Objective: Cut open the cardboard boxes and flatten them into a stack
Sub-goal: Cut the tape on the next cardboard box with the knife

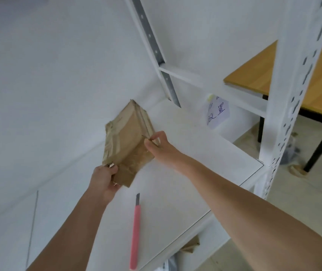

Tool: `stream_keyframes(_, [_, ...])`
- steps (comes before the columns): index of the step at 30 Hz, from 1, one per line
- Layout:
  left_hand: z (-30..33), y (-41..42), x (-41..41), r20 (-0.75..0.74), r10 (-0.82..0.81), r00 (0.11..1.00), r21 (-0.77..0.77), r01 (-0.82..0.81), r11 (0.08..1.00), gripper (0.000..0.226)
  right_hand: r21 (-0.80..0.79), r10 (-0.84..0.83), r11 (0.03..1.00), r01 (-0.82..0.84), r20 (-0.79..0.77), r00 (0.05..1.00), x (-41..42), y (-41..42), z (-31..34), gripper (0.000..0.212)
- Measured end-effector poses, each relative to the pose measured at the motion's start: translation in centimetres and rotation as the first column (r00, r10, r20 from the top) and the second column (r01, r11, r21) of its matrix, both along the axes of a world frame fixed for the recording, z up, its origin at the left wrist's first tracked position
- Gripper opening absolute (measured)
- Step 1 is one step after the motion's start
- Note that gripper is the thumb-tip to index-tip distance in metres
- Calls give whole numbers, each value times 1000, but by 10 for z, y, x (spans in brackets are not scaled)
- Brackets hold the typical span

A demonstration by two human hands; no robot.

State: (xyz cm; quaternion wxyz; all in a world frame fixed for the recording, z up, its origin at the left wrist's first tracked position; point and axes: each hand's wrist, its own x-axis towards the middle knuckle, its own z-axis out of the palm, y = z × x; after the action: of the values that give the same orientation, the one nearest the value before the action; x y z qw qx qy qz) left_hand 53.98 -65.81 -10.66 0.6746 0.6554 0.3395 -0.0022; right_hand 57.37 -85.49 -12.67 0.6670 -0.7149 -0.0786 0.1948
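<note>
At frame centre I see the flattened cardboard box (126,141) on the white shelf (185,153), against the wall. My left hand (103,178) grips its lower corner, fingers curled around the edge. My right hand (157,144) pinches its right edge. The pink utility knife (135,231) lies apart, lower centre.

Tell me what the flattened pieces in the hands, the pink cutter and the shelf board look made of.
Flattened pieces: brown cardboard, matte, with frayed edges and glossy tape strips. Both the left hand and right hand grip them. Pink cutter: likely a plastic handle, smooth, with a dark tip that looks like metal. Shelf board: smooth white, probably laminate or painted; unclear.
</note>
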Motion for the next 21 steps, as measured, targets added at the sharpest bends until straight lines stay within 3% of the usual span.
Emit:
stream_keyframes(4, [24,16,-42,50,80,996,-37,-79,996,38,45,-2,999,-7,187,982,-31,23,37,23])
stream_keyframes(7, [38,25,-84,88,187,978,-79,-180,980,37,-6,33,999,-33,315,948,-59,46,57,19])
stream_keyframes(12, [38,45,-165,65,251,966,-210,-233,950,38,-159,153,983,-94,417,896,-113,93,66,41])
stream_keyframes(18, [13,95,-262,-90,301,949,-227,-314,922,27,-343,325,922,-179,436,839,-189,152,46,51])
stream_keyframes(21, [5,118,-303,-185,275,943,-219,-312,924,27,-363,394,900,-240,446,803,-224,172,34,55])
